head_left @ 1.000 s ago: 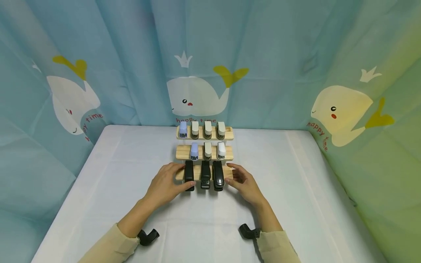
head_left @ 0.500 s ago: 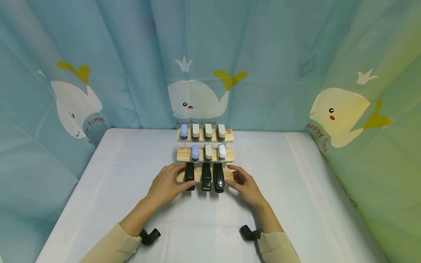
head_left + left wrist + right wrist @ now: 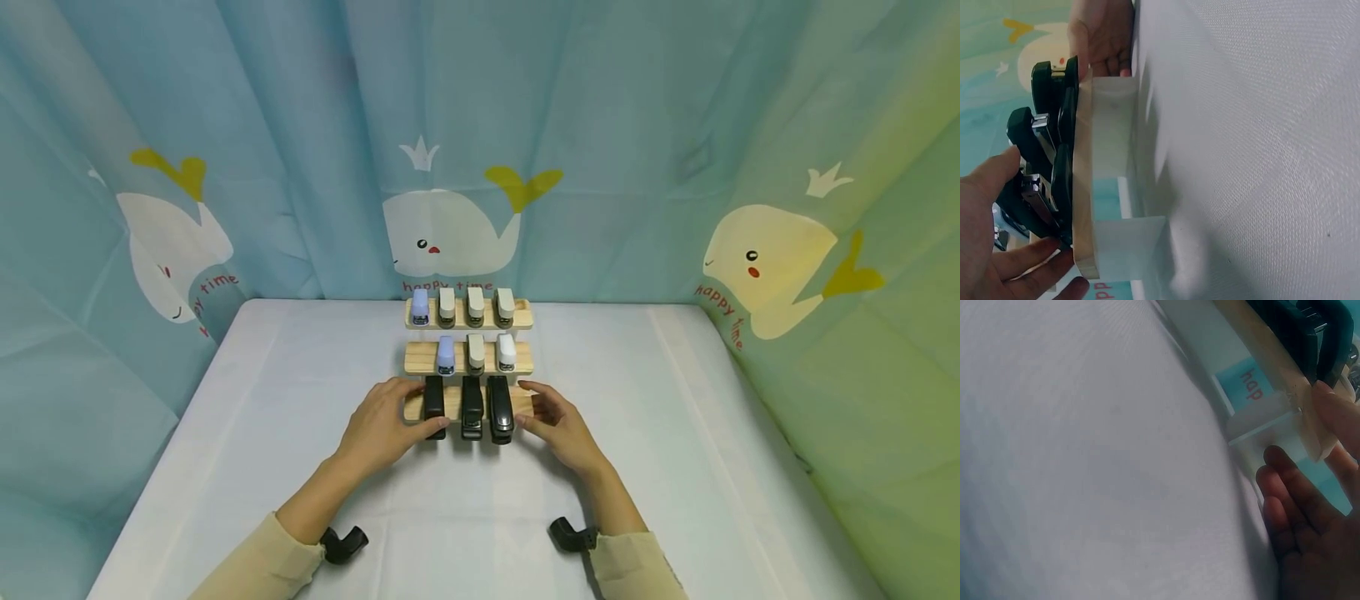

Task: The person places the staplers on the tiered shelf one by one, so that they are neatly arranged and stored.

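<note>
A three-tier display rack with wooden boards (image 3: 452, 400) holds staplers. On its lowest board stand a left black stapler (image 3: 434, 398), a middle black stapler (image 3: 471, 407) and a right black stapler (image 3: 500, 408). My left hand (image 3: 377, 427) pinches the left one, thumb on its near end and fingers at its far end; the left wrist view shows this stapler (image 3: 1019, 203) between thumb and fingers. My right hand (image 3: 561, 427) holds the rack's right end. In the right wrist view its thumb (image 3: 1335, 412) presses the board's edge, other fingers curling beside the translucent leg (image 3: 1266, 425).
Small staplers fill the upper tiers: a lilac one (image 3: 446, 356), a beige one (image 3: 476, 353) and a white one (image 3: 506, 352) on the middle board, several along the top board (image 3: 524, 315). White cloth (image 3: 637, 400) covers the table; a whale-print curtain (image 3: 615, 233) hangs behind.
The head view has tilted slightly, so the rack and hands sit a little lower in it. Both hands keep their places on the stapler and the rack.
</note>
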Demonstrator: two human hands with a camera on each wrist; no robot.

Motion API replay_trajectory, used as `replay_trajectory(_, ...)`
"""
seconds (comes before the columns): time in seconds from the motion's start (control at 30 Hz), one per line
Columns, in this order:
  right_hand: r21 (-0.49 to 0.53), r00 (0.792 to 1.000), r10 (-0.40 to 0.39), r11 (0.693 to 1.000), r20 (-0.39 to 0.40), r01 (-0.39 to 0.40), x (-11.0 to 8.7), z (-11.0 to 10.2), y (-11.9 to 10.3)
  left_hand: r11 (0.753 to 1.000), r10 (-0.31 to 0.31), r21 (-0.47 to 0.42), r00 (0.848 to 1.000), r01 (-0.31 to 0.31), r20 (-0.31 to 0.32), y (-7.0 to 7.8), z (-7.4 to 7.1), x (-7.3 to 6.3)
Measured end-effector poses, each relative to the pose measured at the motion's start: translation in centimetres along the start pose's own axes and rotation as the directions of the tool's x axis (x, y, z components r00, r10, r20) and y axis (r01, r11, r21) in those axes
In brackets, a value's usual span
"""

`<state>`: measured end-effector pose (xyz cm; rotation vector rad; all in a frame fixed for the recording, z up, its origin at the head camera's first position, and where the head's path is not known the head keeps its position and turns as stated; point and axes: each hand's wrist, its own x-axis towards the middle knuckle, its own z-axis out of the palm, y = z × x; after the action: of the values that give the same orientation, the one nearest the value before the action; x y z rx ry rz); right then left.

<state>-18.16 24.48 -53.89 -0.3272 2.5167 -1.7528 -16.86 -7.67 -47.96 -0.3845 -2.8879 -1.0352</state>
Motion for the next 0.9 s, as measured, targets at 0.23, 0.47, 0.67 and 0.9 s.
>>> replay_trajectory(0.23,0.008,1.0,-0.013,1.0,-0.002,0.013,0.3,-0.1,0.1,1.0,-0.002,0.0,1.0,0.002,0.001,0.0,-0.2,0.1)
replay_trajectory(0.47,0.013,1.0,-0.009,1.0,-0.012,0.009,0.7,-0.2,0.4,1.0,0.016,-0.011,1.0,-0.017,-0.015,-0.6,-0.7,0.1)
replay_trajectory(0.67,0.033,1.0,-0.007,0.999,-0.021,0.008,0.7,-0.5,0.6,0.999,0.01,-0.043,0.999,-0.012,-0.044,-1.5,-1.6,0.2)
replay_trajectory(0.9,0.005,0.998,0.068,0.998,-0.007,-0.068,0.6,-1.7,-0.1,0.999,0.02,-0.037,0.999,-0.022,-0.045,-2.7,-2.8,0.8)
